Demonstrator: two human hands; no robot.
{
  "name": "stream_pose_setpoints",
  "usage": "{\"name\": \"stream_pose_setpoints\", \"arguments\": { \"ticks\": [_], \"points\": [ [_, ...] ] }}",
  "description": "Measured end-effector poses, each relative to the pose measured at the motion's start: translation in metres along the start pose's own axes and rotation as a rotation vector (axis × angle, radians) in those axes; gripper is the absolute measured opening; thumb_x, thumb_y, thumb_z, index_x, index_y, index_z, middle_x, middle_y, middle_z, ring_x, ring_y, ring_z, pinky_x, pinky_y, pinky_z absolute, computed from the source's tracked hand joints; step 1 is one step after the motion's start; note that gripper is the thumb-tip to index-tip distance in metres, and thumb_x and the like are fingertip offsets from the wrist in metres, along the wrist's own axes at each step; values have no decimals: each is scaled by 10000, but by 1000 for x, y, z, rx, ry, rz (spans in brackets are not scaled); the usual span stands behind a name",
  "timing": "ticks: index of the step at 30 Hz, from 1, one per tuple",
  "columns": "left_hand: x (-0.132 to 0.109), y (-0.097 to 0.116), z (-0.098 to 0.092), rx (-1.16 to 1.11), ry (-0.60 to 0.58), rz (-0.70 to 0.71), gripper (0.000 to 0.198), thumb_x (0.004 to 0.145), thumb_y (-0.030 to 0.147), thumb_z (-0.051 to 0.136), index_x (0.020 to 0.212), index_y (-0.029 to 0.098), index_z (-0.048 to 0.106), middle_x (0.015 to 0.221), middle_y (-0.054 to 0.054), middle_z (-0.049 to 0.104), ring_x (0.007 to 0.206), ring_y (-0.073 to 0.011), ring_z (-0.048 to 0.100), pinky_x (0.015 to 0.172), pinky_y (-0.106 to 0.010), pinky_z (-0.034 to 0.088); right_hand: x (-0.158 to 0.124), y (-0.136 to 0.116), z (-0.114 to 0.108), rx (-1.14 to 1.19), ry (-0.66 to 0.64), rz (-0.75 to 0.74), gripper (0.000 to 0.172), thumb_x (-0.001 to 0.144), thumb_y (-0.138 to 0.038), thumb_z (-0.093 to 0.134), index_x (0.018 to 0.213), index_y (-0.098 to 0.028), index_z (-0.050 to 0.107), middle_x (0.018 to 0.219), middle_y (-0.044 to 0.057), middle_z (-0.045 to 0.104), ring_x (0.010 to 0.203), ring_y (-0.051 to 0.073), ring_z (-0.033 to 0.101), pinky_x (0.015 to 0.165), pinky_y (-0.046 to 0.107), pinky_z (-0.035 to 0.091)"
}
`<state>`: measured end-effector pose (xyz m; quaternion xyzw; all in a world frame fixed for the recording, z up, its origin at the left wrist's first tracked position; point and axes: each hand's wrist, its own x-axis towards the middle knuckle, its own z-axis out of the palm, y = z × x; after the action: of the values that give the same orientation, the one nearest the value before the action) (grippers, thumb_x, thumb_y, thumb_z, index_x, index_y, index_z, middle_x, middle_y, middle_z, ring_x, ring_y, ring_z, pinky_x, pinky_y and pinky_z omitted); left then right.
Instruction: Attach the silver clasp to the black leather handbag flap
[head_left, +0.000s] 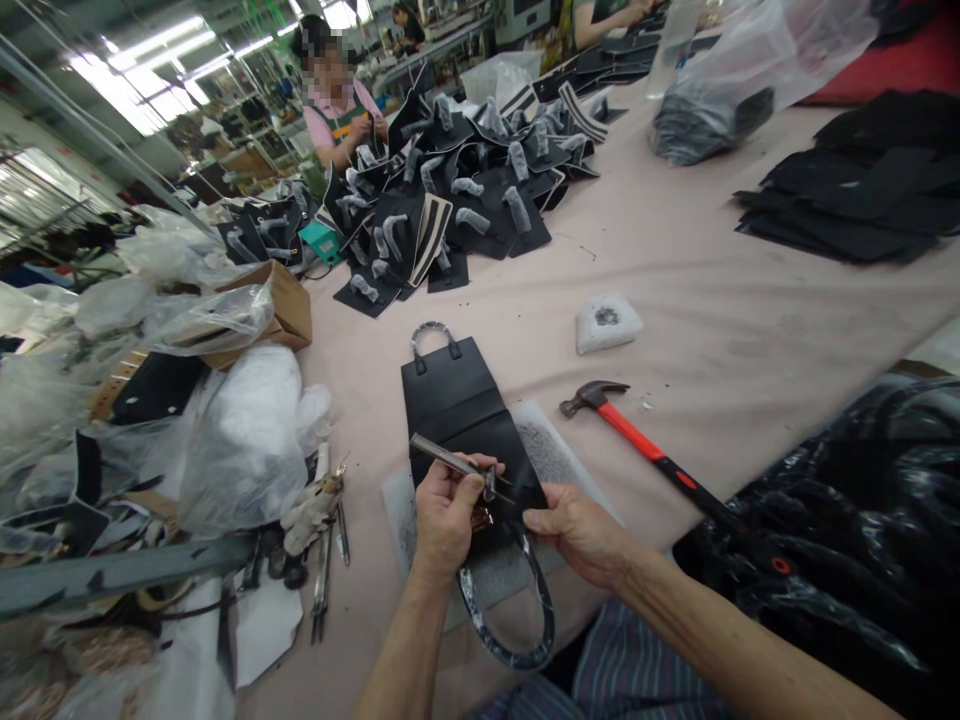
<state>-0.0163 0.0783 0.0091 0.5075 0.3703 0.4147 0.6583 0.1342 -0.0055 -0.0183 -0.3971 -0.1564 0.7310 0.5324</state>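
Note:
A flat black bag panel (454, 400) lies in front of me, with a plastic-wrapped handle (431, 328) at its far end and a second wrapped handle (541, 640) curving towards me at the near end. Between the fingers of my left hand (450, 510) is a slim metal tool (442, 452) with thin prongs, like a pair of dividers, held over the near part of the panel. My right hand (574, 525) pinches the panel's right edge, thumb on top. Under the panel is a speckled, pale board (559, 450).
Right of the panel lies a claw hammer (637, 435), with a white block (609, 322) beyond it. A heap of black panels (480, 190) stands at the back, near a co-worker (341, 110). Plastic bags (247, 430) and hand tools (321, 580) crowd the left. Stacked black pieces (862, 190) lie far right.

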Motion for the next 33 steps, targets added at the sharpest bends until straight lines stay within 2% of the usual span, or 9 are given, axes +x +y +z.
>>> {"name": "stream_pose_setpoints", "arguments": {
  "ticks": [7, 14, 19, 33],
  "points": [
    [5, 1, -4, -59, -74, -70, 300, 861, 363, 772, 1011, 173, 595, 997, -75, 757, 942, -242, 755, 862, -341, 587, -2, 0, 2, -2, 10, -24, 386, 574, -353, 854, 900, -167, 764, 829, 28, 721, 783, 189, 589, 833, 333, 427],
    [3, -5, -7, -128, -43, -75, 311, 852, 376, 779, 1002, 177, 592, 976, -66, 760, 903, -241, 761, 845, -357, 600, -3, 2, 2, -72, 5, -44, 345, 620, -349, 832, 910, -174, 773, 804, 24, 718, 796, 203, 606, 880, 366, 440],
    [1, -5, -9, -71, -70, -46, 293, 866, 368, 766, 1019, 172, 610, 998, -80, 757, 930, -242, 754, 846, -340, 595, -2, 4, 0, -95, 7, -66, 312, 631, -351, 828, 884, -177, 774, 836, 31, 714, 843, 211, 596, 927, 374, 430],
    [0, 0, -5, -5, -84, -14, 272, 869, 370, 759, 990, 165, 626, 1001, -97, 752, 919, -245, 752, 835, -340, 597, -2, 1, 2, -99, 21, -57, 297, 648, -321, 804, 904, -175, 769, 821, 18, 722, 799, 196, 594, 894, 362, 431]
  ]
}}
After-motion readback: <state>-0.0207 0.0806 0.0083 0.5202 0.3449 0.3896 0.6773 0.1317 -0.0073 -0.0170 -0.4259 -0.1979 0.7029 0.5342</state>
